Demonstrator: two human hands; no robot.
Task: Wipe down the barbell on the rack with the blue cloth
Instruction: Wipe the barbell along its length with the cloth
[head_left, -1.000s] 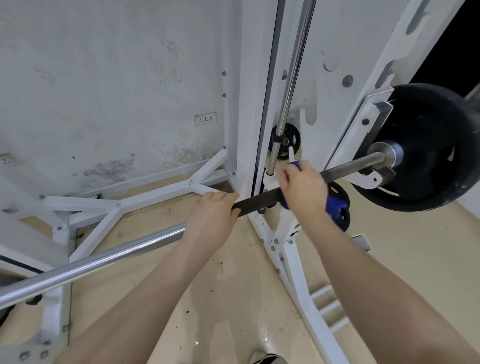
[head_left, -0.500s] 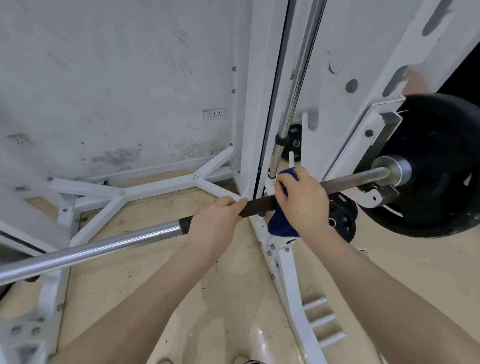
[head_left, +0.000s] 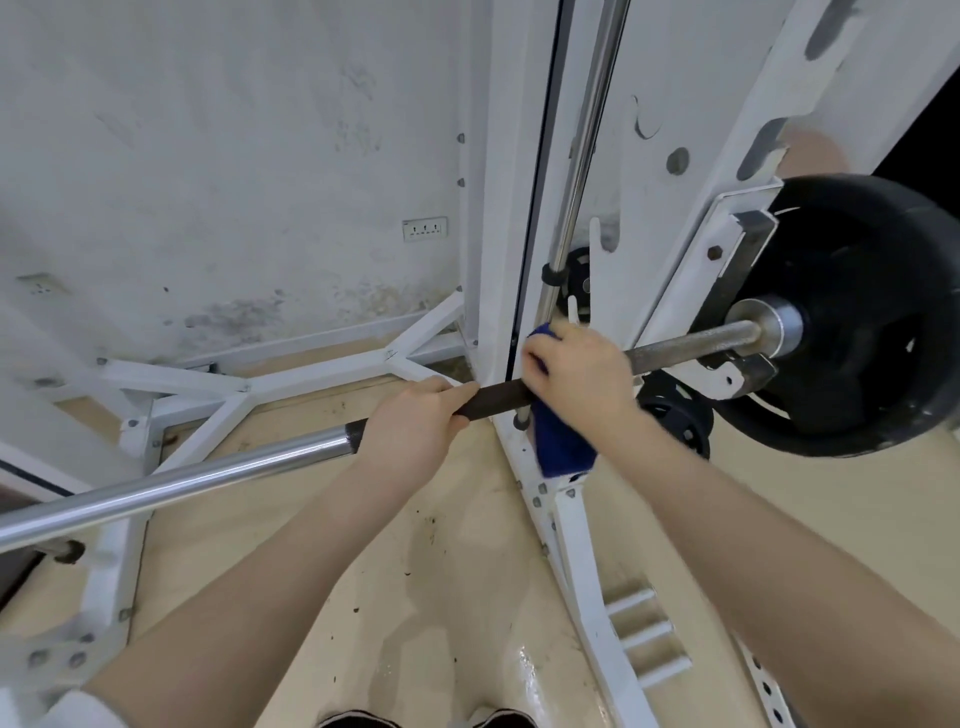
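The barbell (head_left: 218, 470) runs from lower left to upper right across the white rack (head_left: 514, 218), shiny at the left and dark and rough at the grip. My left hand (head_left: 410, 428) is wrapped around the dark grip section. Just to its right, my right hand (head_left: 582, 371) presses the blue cloth (head_left: 558, 441) around the bar; the cloth hangs below the hand and peeks out above the fingers. A large black weight plate (head_left: 872, 322) sits on the bar's right end.
A chrome guide rod (head_left: 582, 156) rises along the rack upright behind my right hand. Smaller black plates (head_left: 675, 415) hang low on the rack. White base struts (head_left: 311, 374) spread over the beige floor. A stained wall with a socket (head_left: 425, 229) stands behind.
My right hand with the cloth has slid left along the bar, closer to my left hand, and the cloth now hangs lower. The view has drifted a little left.
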